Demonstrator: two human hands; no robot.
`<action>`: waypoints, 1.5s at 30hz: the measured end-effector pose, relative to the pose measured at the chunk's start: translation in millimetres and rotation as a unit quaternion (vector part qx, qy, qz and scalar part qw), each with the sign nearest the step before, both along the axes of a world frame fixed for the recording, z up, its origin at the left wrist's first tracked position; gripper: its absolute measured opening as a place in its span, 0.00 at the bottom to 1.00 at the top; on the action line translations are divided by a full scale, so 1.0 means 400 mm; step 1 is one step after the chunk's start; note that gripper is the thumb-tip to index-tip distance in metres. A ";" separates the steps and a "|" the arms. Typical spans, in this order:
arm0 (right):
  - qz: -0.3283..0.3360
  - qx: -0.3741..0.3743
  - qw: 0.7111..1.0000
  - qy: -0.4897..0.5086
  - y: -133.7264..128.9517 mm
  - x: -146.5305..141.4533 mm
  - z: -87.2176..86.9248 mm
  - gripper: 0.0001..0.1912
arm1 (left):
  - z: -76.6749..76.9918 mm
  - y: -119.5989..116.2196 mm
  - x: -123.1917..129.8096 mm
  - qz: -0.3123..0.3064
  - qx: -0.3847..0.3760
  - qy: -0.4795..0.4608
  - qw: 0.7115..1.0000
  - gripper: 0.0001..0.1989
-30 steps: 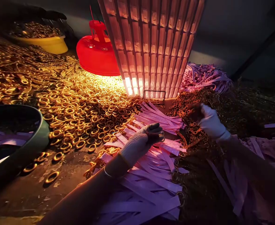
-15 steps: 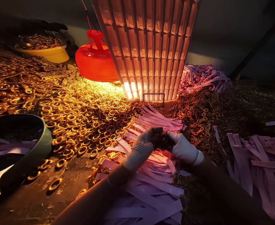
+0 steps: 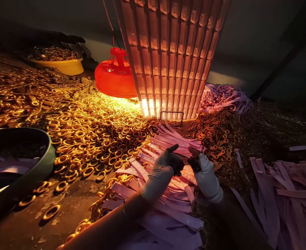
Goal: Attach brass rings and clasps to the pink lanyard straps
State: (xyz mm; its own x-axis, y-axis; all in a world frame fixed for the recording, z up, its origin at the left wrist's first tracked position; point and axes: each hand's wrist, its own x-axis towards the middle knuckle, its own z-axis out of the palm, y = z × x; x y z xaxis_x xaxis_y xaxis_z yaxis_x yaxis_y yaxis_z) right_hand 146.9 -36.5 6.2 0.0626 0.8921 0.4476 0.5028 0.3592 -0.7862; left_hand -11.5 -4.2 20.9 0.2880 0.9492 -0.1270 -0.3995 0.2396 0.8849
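My left hand (image 3: pixel 163 172), in a pale dotted glove with dark fingertips, hovers over a heap of pinkish straps (image 3: pixel 173 205). One finger points out and the others are loosely bent; I see nothing in it. Just to its right, my right hand (image 3: pixel 207 177), also gloved and dark at the fingertips, has its finger and thumb slightly apart, with no held thing visible. The hands are apart, and straps show below the gap. Gold-coloured rings (image 3: pixel 90 146) lie along the left side of the strap heap.
A red lamp (image 3: pixel 115 78) lights the rings beside a tall ribbed panel (image 3: pixel 171 69). Behind stands a yellow basin (image 3: pixel 64 66) of metal pieces. A green tub (image 3: pixel 44 166) is at left. Small metal links (image 3: pixel 217 132) and more straps (image 3: pixel 285 198) lie at right.
My hands, close together before, have drawn slightly apart and their fingers have loosened. The view has shifted, so the lamp and panel sit lower.
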 end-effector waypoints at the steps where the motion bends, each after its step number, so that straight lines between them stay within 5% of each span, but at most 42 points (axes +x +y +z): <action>1: -0.015 0.016 0.998 -0.064 -0.002 0.003 0.002 0.17 | 0.000 -0.001 0.000 -0.002 0.005 0.008 1.000 0.39; 5: -0.004 -0.009 0.963 -0.270 -0.006 0.002 0.015 0.12 | -0.002 -0.008 0.004 -0.028 -0.012 0.019 0.999 0.38; 9: 0.044 -0.008 0.929 -0.366 -0.045 -0.034 0.023 0.08 | 0.023 0.026 -0.032 -0.066 -0.092 -0.029 0.993 0.31; 13: 0.018 0.087 0.908 -0.410 -0.091 -0.071 0.015 0.11 | 0.103 0.092 -0.096 0.029 -0.037 -0.080 0.996 0.30; 15: -0.060 0.074 0.915 -0.392 -0.097 -0.069 0.014 0.12 | 0.129 0.096 -0.105 0.066 0.023 -0.030 0.997 0.32; 18: -0.114 0.046 0.932 -0.342 -0.091 -0.047 0.019 0.13 | 0.117 0.056 -0.079 0.049 0.045 0.067 0.996 0.36; 25: -0.065 0.017 0.952 -0.300 -0.102 -0.044 0.027 0.11 | 0.035 -0.029 -0.004 -0.098 -0.015 0.071 0.993 0.34; 33: -0.065 -0.058 0.917 -0.390 -0.110 -0.045 0.053 0.02 | 0.017 -0.032 -0.020 -0.128 -0.095 0.026 0.987 0.29; 38: 0.008 -0.188 0.946 -0.265 -0.107 -0.029 0.073 0.04 | 0.047 -0.050 0.006 -0.068 -0.114 0.028 0.991 0.28; 42: 0.035 -0.228 0.961 -0.154 -0.101 0.020 0.081 0.03 | 0.090 -0.011 0.059 -0.109 -0.060 0.068 0.990 0.24; 45: -0.042 -0.189 0.976 -0.097 -0.112 0.069 0.064 0.07 | 0.064 0.090 0.102 -0.198 0.080 0.215 0.953 0.17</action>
